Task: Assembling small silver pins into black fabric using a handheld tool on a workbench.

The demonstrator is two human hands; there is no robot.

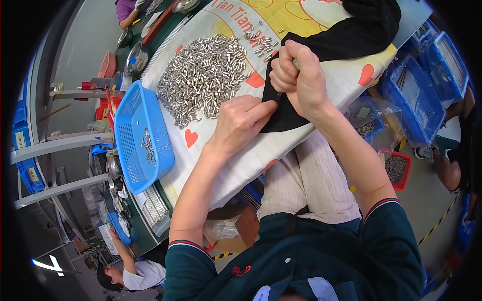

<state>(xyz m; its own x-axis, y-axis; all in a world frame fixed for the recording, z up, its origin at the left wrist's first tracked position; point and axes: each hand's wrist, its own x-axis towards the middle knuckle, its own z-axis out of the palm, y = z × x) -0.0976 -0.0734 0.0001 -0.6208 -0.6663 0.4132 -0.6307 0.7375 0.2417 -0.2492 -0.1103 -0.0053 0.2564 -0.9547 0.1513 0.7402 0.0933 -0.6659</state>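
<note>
A black cloth (341,37) lies over the right part of the covered table and reaches down to its near edge. My left hand (238,120) is closed, its thumb and forefinger pinching at the cloth's left edge. Just up and to the right, my right hand (301,75) makes a fist above the cloth; a small pale bit shows between its fingers, too little to name. Left of the hands spreads a big heap of small silvery metal pins (203,75). A smaller scatter of the same metal pins (263,44) lies beyond, near the cloth.
A blue plastic basket (168,150) with some pins stands at the table's left edge. The white printed tablecloth (206,173) covers the work surface. Blue crates (414,95) and a red bin (404,183) are at the right. A person (143,275) works at lower left, another at the top.
</note>
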